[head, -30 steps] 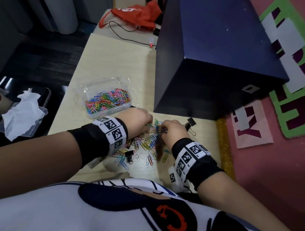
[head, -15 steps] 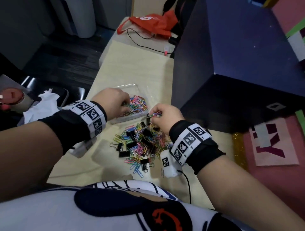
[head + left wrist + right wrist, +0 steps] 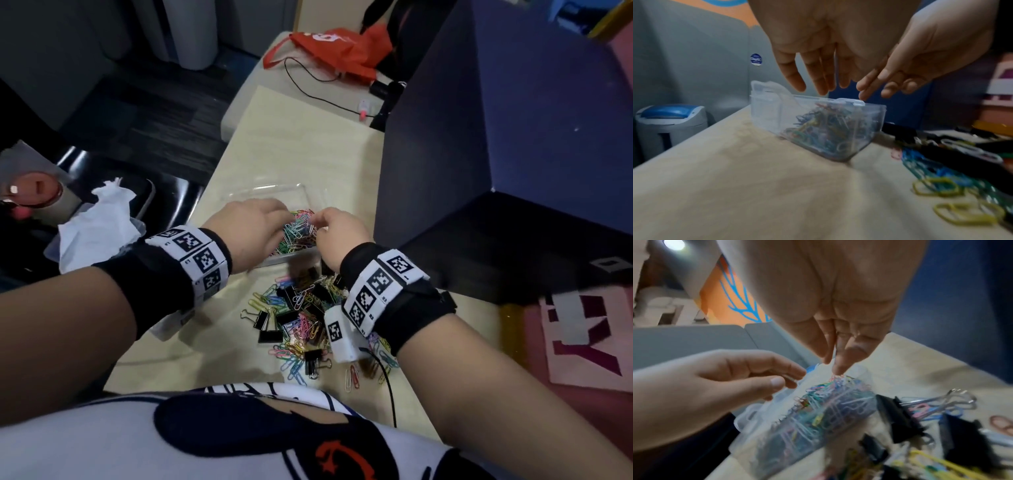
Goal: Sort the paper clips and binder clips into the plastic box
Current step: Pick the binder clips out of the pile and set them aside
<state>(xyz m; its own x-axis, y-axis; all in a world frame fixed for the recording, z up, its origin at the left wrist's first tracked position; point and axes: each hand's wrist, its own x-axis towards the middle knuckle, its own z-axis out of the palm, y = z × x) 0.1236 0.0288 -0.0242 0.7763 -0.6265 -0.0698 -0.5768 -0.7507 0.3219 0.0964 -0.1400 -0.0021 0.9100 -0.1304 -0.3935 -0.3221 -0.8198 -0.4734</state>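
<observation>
The clear plastic box (image 3: 274,187) stands on the pale table, heaped with coloured paper clips (image 3: 298,233). My left hand (image 3: 250,229) hangs over its left side with fingers (image 3: 797,78) straight and nothing in them. My right hand (image 3: 337,226) is over the box's right side. Its thumb and forefinger (image 3: 838,368) are pressed together at the top of the heap and seem to pinch paper clips (image 3: 838,378). Nearer me lies a mixed pile of paper clips (image 3: 298,318) and black binder clips (image 3: 265,325). In the wrist views the box (image 3: 766,113) (image 3: 756,434) is blurred.
A big dark blue box (image 3: 496,154) rises just right of the plastic box. Left of the table's edge is a tray with white tissue (image 3: 96,226). A red bag (image 3: 335,51) and a black cable (image 3: 308,82) lie at the far end.
Both hands have moved from the loose pile forward to above the plastic box. The right hand carried paper clips there. The left hand's fingers have spread out over the box.
</observation>
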